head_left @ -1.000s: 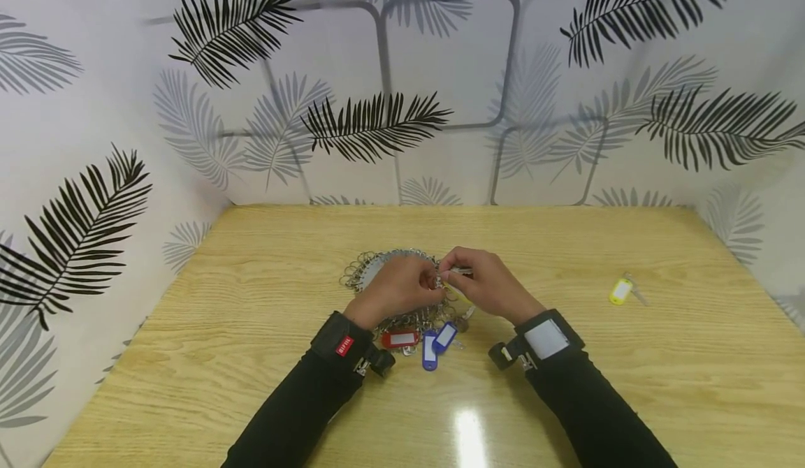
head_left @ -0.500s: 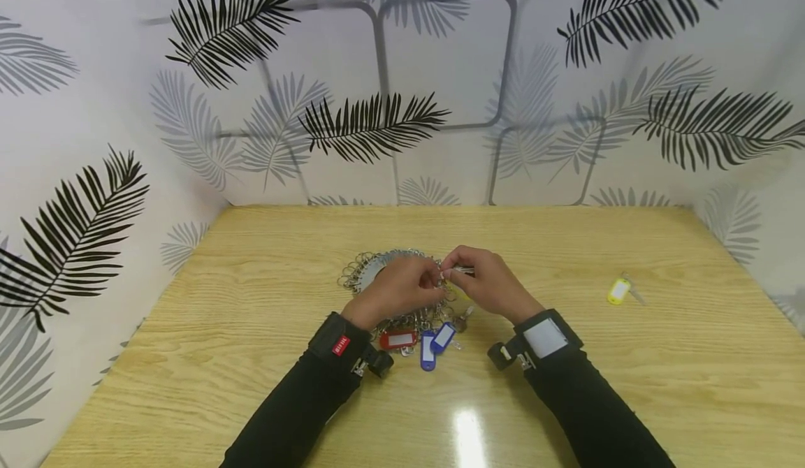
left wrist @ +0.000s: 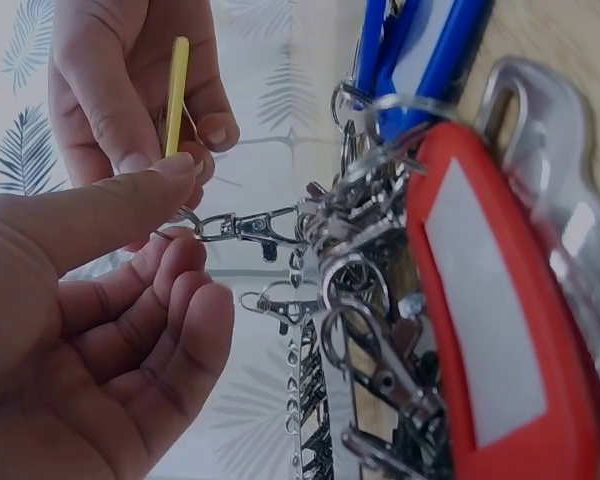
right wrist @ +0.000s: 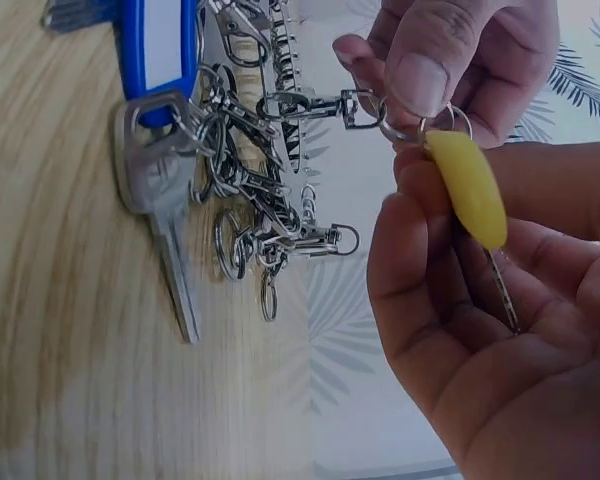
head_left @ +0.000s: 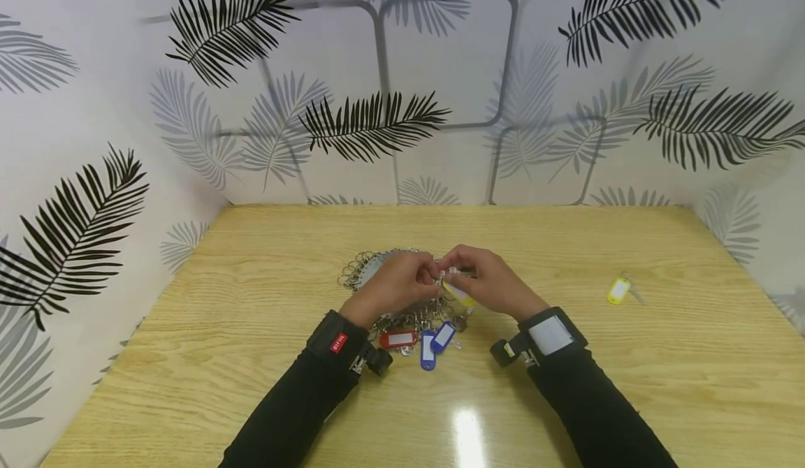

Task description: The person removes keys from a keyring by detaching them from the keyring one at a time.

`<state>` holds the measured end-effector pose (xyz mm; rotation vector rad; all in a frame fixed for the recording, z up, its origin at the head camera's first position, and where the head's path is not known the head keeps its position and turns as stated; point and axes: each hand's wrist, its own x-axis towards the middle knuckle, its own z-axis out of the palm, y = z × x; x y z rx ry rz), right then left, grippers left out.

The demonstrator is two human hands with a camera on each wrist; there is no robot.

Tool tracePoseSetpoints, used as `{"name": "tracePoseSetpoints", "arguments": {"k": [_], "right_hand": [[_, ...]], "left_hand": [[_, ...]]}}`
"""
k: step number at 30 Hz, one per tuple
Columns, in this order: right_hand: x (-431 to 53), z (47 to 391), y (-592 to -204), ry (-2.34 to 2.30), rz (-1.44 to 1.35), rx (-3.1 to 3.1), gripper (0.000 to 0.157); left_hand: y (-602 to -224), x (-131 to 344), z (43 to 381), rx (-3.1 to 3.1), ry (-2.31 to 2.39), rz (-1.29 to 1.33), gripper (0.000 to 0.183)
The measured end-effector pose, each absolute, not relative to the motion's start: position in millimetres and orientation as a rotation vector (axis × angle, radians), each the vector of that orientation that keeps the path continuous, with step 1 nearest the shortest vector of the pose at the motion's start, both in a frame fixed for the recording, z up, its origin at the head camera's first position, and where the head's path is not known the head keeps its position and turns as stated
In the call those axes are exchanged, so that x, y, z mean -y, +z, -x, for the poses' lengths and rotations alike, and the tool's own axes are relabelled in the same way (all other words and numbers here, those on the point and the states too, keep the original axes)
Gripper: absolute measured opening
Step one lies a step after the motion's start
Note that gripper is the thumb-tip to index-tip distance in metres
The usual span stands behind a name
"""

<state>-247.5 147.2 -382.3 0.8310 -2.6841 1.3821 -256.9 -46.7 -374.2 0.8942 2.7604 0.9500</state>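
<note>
Over the near right part of a round metal rack (head_left: 371, 270) hung with clasps, my two hands meet. My left hand (head_left: 399, 285) pinches a split ring at the end of a swivel clasp (left wrist: 250, 228) between thumb and fingers. The clasp stretches out from the rack. In my right hand (head_left: 489, 281) is a yellow key tag (right wrist: 467, 190), with a key (right wrist: 502, 290) behind it against the fingers. The tag's small ring meets the split ring at my left thumb tip; whether they are linked I cannot tell.
A red key tag (head_left: 398, 339) and two blue key tags, one upright (head_left: 428, 351) and one slanted (head_left: 444, 336), lie at the rack's near edge. Farther right on the wooden table (head_left: 553, 244) lies another yellow key tag (head_left: 619, 290) with its key. A patterned wall stands behind.
The yellow tag in my right hand has turned, so its pale label shows more in the head view. My right fingers have shifted slightly; the left hand stays at the clasp.
</note>
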Motion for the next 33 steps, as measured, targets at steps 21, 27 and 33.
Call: {"name": "tracePoseSetpoints", "arguments": {"k": [21,27,33], "right_hand": [[-147,246,-373,1.427,-0.683,2.650,0.028],[-147,246,-374,1.444,-0.717,2.742,0.027],[-147,247,-375,1.478,-0.713,2.830,0.025]], "left_hand": [[-371,47,258,-2.792,1.180,-0.927,0.005],[-368,49,257,-2.769,1.307,-0.895,0.004],[-366,50,258,-2.756,1.384,-0.876,0.004]]}}
